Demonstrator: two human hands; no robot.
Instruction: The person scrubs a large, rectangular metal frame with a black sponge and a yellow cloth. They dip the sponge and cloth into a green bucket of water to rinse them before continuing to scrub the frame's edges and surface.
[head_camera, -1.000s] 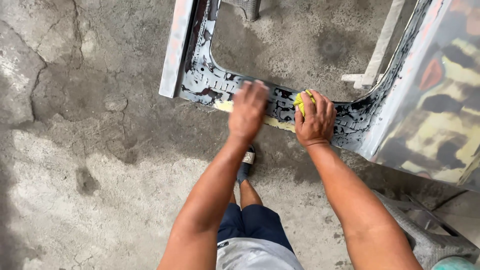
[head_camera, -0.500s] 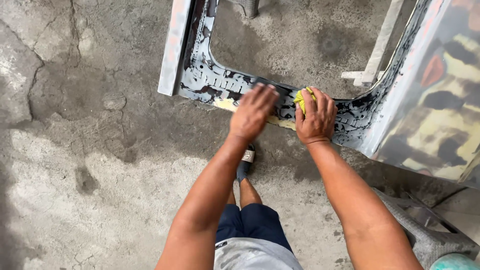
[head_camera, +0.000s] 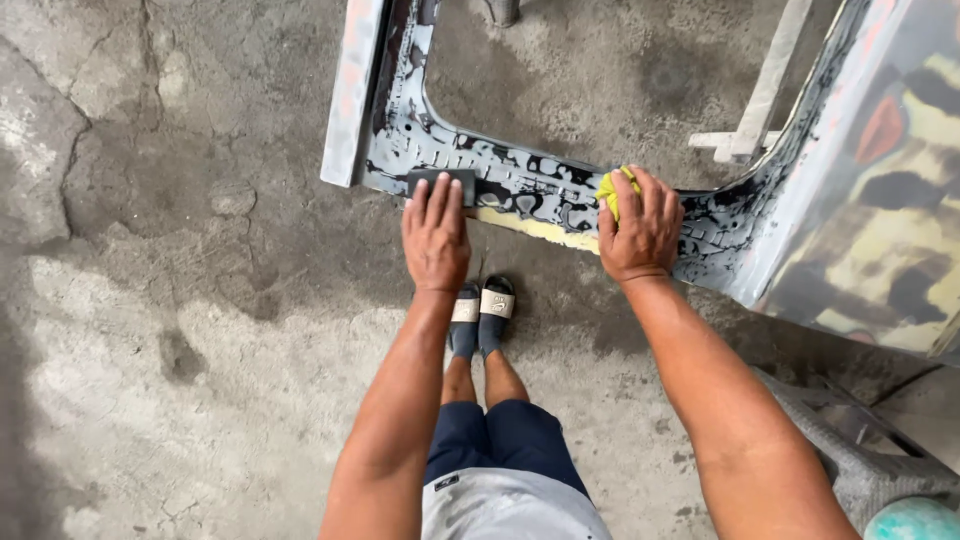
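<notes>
The person stands over a car body panel (head_camera: 560, 195) propped above the cracked concrete floor (head_camera: 180, 300), its lower rail mottled black and grey with a pale yellowish strip of filler along the near edge. The work in hand looks like wet-sanding that rail. The left hand (head_camera: 435, 235) lies flat, fingers together and stretched out, pressing a dark sanding block (head_camera: 440, 182) against the rail near its left corner. The right hand (head_camera: 642, 228) is closed round a bunched yellow-green cloth (head_camera: 610, 190), resting on the rail further right, close to where the panel curves upward. As I judge it, any further stroke calls for even, flat pressure along the rail. Sandalled feet (head_camera: 482, 305) stand just beneath.
</notes>
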